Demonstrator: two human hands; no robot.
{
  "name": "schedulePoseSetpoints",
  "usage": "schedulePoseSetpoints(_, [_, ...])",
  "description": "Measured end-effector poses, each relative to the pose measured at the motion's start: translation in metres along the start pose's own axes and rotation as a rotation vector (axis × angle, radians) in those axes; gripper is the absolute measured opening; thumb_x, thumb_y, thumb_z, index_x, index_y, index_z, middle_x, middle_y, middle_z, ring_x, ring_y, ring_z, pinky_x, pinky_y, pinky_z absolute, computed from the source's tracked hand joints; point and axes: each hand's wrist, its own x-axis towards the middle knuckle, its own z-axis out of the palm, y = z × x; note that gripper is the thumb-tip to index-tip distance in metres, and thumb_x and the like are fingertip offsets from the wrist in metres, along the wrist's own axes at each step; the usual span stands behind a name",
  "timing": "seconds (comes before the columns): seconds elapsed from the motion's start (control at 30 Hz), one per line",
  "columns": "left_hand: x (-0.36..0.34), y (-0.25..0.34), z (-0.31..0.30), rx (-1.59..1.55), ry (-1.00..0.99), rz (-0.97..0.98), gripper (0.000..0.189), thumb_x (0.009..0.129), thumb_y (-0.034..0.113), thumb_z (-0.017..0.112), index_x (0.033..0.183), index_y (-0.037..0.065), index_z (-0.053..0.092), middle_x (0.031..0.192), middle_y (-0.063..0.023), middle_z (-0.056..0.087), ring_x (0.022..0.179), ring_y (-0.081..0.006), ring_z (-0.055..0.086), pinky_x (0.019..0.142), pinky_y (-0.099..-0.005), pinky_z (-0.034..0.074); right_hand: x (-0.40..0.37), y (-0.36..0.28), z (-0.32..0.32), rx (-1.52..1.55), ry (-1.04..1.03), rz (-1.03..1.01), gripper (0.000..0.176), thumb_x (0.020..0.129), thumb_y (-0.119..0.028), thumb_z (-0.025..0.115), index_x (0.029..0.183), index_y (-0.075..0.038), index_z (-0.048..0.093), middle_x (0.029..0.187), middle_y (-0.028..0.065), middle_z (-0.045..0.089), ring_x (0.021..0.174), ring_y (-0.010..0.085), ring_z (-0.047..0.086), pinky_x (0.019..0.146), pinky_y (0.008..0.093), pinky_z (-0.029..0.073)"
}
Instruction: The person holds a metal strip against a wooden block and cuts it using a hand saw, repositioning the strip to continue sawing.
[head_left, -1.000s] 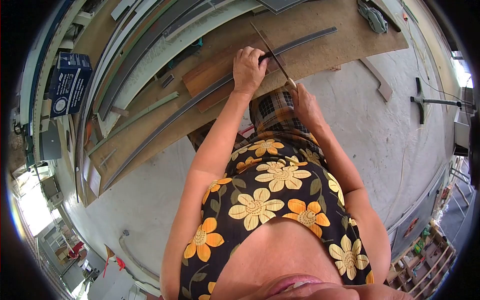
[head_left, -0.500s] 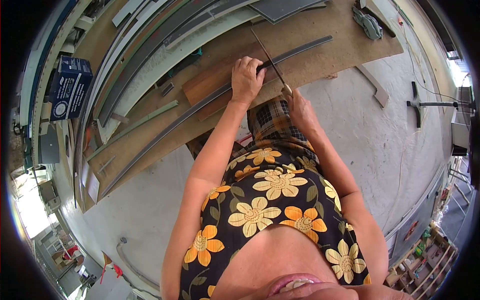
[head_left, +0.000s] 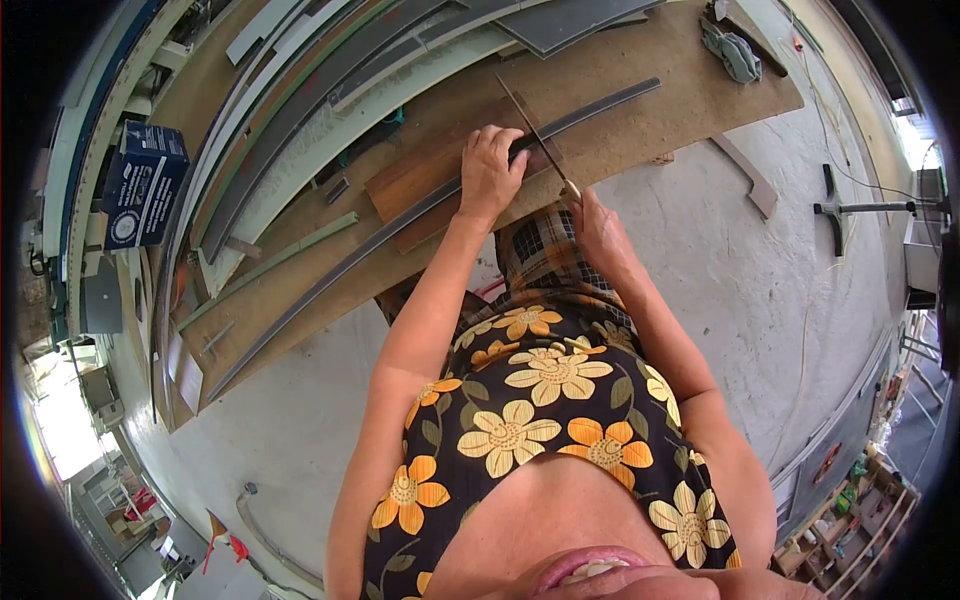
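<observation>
A long dark grey strip (head_left: 340, 262) lies across a brown board (head_left: 430, 172) on the fibreboard bench top (head_left: 650, 120). My left hand (head_left: 490, 170) presses down on the strip over the brown board, fingers curled on it. My right hand (head_left: 592, 222) grips the pale handle of a thin-bladed saw (head_left: 532, 128) at the bench's near edge. The blade slants up and left across the strip, just right of my left hand.
Several long grey and pale green strips (head_left: 300, 110) lie stacked at the bench's far side. A blue box (head_left: 140, 185) sits at the left. A crumpled rag (head_left: 735, 55) lies at the bench's right end. A black stand (head_left: 850, 208) rests on the concrete floor.
The saw and my right hand have shifted slightly back and forth along the cut. My left hand has stayed pressed on the strip.
</observation>
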Motion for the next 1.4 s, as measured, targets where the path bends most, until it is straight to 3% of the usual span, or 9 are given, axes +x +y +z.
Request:
schedulePoseSetpoints(0.13, [-0.012, 0.002, -0.035, -0.089, -0.022, -0.06, 0.044, 0.079, 0.018, 0.076, 0.12, 0.01, 0.064, 0.109, -0.0109, 0.064, 0.106, -0.0323, 0.058, 0.092, -0.0457, 0.045, 0.0, -0.002, -0.003, -0.01, -0.004, 0.005, 0.023, 0.104, -0.023, 0.045, 0.104, 0.0, 0.046, 0.086, 0.0341, 0.061, 0.084, 0.055, 0.058, 0.07, 0.059, 0.042])
schedulePoseSetpoints(0.27, [-0.062, -0.027, -0.096, 0.1, 0.059, -0.098, 0.047, 0.079, 0.02, 0.078, 0.123, 0.011, 0.065, 0.115, -0.0133, 0.065, 0.109, -0.0331, 0.059, 0.095, -0.0441, 0.045, 0.0, 0.003, -0.002, 0.013, 0.008, -0.024, 0.021, 0.103, -0.021, 0.047, 0.104, 0.0, 0.046, 0.082, 0.0333, 0.061, 0.081, 0.0547, 0.058, 0.067, 0.0584, 0.042])
schedulePoseSetpoints(0.47, [-0.164, -0.077, -0.203, 0.313, 0.02, -0.373, 0.053, 0.079, 0.028, 0.08, 0.125, 0.008, 0.063, 0.116, -0.0139, 0.063, 0.112, -0.0347, 0.058, 0.097, -0.0466, 0.045, 0.001, 0.011, -0.014, -0.02, 0.026, -0.009, 0.02, 0.103, -0.02, 0.048, 0.102, 0.0, 0.046, 0.078, 0.0325, 0.06, 0.076, 0.0537, 0.058, 0.065, 0.0577, 0.042])
schedulePoseSetpoints(0.57, [-0.204, -0.096, -0.229, 0.425, -0.023, -0.453, 0.051, 0.079, 0.03, 0.08, 0.122, 0.008, 0.065, 0.116, -0.0123, 0.063, 0.111, -0.0343, 0.058, 0.097, -0.0472, 0.043, 0.006, 0.018, -0.022, -0.039, 0.036, -0.017, 0.019, 0.102, -0.019, 0.048, 0.101, 0.0, 0.046, 0.076, 0.0317, 0.059, 0.074, 0.0527, 0.058, 0.064, 0.057, 0.042])
schedulePoseSetpoints(0.93, [-0.196, -0.101, -0.218, 0.283, 0.013, -0.524, 0.023, 0.081, 0.019, 0.079, 0.102, 0.011, 0.072, 0.101, -0.0071, 0.065, 0.098, -0.0295, 0.059, 0.092, -0.0429, 0.044, 0.018, 0.03, -0.039, -0.104, 0.075, -0.021, 0.019, 0.103, -0.019, 0.047, 0.1, 0.0, 0.046, 0.073, 0.0296, 0.059, 0.07, 0.0505, 0.058, 0.06, 0.0546, 0.042])
schedulePoseSetpoints(1.13, [-0.185, -0.097, -0.206, 0.203, 0.022, -0.504, 0.023, 0.081, 0.017, 0.079, 0.101, 0.01, 0.071, 0.099, -0.0067, 0.064, 0.098, -0.0291, 0.06, 0.089, -0.0423, 0.046, 0.028, 0.026, -0.057, -0.165, 0.042, 0.03, 0.022, 0.103, -0.022, 0.049, 0.101, 0.0, 0.046, 0.074, 0.0296, 0.06, 0.072, 0.0501, 0.058, 0.062, 0.055, 0.043])
schedulePoseSetpoints(1.4, [-0.184, -0.098, -0.209, 0.203, 0.004, -0.467, 0.023, 0.081, 0.012, 0.079, 0.103, 0.006, 0.071, 0.097, -0.0085, 0.063, 0.093, -0.0263, 0.062, 0.082, -0.037, 0.049, 0.033, 0.053, -0.065, -0.106, 0.014, -0.062, 0.019, 0.103, -0.02, 0.049, 0.103, -0.001, 0.048, 0.078, 0.0283, 0.062, 0.077, 0.048, 0.061, 0.066, 0.0555, 0.043])
